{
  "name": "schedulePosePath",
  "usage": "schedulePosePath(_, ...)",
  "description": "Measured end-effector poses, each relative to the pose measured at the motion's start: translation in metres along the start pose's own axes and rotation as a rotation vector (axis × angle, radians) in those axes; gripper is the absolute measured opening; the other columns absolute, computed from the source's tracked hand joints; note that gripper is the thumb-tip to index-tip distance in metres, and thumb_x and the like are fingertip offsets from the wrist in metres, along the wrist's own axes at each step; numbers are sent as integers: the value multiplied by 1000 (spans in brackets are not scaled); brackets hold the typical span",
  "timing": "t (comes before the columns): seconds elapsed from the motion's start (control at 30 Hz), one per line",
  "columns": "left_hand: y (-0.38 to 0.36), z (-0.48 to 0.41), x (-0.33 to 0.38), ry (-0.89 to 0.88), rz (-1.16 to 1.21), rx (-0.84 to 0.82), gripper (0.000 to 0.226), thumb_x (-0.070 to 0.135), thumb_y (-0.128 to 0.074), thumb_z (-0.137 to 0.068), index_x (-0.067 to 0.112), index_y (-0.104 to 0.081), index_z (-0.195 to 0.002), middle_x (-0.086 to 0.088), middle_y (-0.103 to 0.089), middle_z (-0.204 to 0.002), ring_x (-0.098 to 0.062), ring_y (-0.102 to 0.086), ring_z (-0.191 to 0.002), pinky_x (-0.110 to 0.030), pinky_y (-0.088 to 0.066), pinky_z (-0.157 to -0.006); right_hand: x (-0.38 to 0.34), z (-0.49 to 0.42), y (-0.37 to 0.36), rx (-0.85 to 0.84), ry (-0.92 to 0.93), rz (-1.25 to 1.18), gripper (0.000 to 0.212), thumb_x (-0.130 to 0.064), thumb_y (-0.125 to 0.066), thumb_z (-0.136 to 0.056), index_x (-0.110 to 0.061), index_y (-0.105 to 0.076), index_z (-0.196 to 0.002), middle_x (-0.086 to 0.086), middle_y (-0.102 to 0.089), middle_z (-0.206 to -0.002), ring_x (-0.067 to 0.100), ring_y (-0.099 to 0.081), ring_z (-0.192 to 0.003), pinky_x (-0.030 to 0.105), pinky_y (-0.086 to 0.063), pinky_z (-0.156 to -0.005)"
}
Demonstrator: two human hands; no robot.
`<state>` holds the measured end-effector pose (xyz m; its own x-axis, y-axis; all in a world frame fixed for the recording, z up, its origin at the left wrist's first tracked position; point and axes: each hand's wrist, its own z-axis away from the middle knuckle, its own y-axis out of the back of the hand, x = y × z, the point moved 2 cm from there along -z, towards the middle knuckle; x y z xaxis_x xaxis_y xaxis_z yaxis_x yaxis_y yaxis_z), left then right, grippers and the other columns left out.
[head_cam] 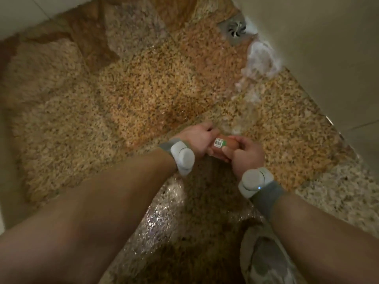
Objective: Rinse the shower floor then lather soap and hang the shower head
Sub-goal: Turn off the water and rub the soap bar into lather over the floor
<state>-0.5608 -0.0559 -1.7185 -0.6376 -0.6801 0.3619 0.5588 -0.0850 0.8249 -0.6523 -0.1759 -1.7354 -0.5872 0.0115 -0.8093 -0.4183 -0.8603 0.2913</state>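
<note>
Both of my hands meet in front of me around one small orange-brown soap point(230, 142), which is held level over the near middle of the floor point(143, 89). My left hand point(198, 138) has its fingers curled round the left end, and my right hand point(249, 153) wraps the right end, with a thumb lying across the near side. The soap carries a white barcode label point(219, 142) with a green patch just beside it; I cannot tell whether it is a wrapped bar or a small bottle. Each wrist wears a white unit on a grey strap, the left one point(182, 157) turned toward me and the right one point(254, 179) showing a small blue light. The floor is speckled stone in tan and orange, wet and glinting, with the brightest shine near me between my forearms. A metal drain point(235, 28) sits at the far right, close to the pale wall point(328, 48). White foam point(261, 58) lies along the foot of that wall, just near of the drain, and thins out in patches toward my hands. Near right, below my right forearm, is a mottled grey shoe point(264, 255).
</note>
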Motion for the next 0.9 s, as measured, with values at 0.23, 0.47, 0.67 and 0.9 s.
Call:
schedulePosePath(0.23,47,-60,-14,14,-67,-28,55,23,-68,-76,20,-49,-127,-5,-48,-127,-29,-55,-102,-30,-44,-76,-33,-56,4,8,34,-147,40,-1,-73,-73,-38,-63,-80,-20,-63,-85,-10,-58,-74,1,-43,-54)
schedulePosePath(0.47,61,-77,-14,110,-87,37,43,31,-62,-85,21,-50,-125,-5,-50,-122,-30,-55,-99,-29,-37,-70,-54,-84,8,-29,64,-13,31,-5,-74,-75,-21,-70,-102,-11,-62,-84,7,-59,-75,6,-43,-60)
schedulePosePath(0.67,63,-77,-14,69,-109,19,46,30,-60,-87,24,-46,-131,-1,-46,-128,-27,-53,-106,-32,-44,-81,-51,-87,8,-37,76,-60,25,-2,-72,-76,-16,-67,-96,3,-66,-94,2,-59,-74,3,-42,-48)
schedulePosePath(0.9,56,-27,-20,-185,-324,-80,64,40,-52,-91,17,-25,-145,-9,-34,-137,-29,-49,-114,-39,-45,-90,-37,-41,-2,-193,-24,-41,22,-3,-67,-70,-13,-58,-87,9,-67,-84,9,-66,-52,22,-49,-45)
